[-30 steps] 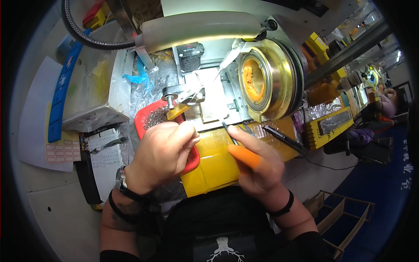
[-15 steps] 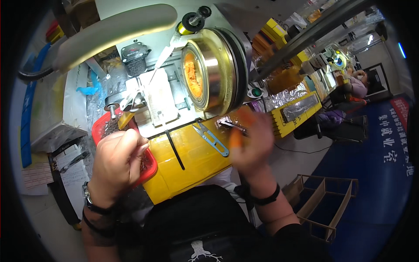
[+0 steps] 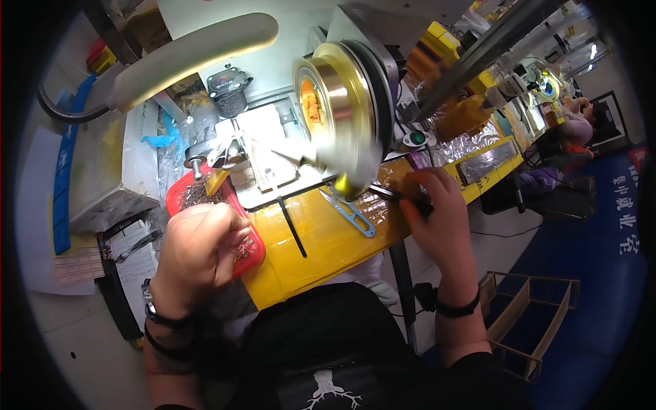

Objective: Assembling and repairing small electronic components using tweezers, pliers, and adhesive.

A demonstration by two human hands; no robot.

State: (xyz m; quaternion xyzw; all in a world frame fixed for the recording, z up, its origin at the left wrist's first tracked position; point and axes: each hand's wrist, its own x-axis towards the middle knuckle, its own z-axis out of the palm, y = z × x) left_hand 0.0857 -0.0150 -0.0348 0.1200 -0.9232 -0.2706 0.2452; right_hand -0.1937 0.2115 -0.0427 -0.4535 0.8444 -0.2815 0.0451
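Work mid-cycle, by the look of it: left hand (image 3: pixel 198 253) curled loosely over the red tray (image 3: pixel 179 198), fingertips pinched among small dark metal parts (image 3: pixel 242 249), whether a piece is actually gripped impossible to tell. Right hand (image 3: pixel 437 219) clenched around a dark slim tool (image 3: pixel 393 195) with an orange-red handle end, tip aimed toward the lower rim of the brass drum (image 3: pixel 338 102) on the white machine (image 3: pixel 273 157). Tray well filled with parts, so plenty probably left to feed; no finished pile visible, so no count of what is done. Yellow worktop (image 3: pixel 328 239) narrow and crowded: blue flat bracket (image 3: pixel 352 212) and black rod (image 3: pixel 292 229) lying loose between the hands, tray overhanging near the front edge, close to the lap. Drum blurred, probably spinning, just beside the right knuckles, hence little margin on that side. Grey hose (image 3: pixel 191 55) arching overhead, limiting upward lift for the left hand. Papers (image 3: pixel 68 266) and boxes crowding the left. Open room mainly toward the body and down to the right, above the blue floor (image 3: pixel 588 287), with a wooden frame (image 3: pixel 526 307) standing well apart. Another person (image 3: pixel 577 123) seated far off to the right, away from both hands.
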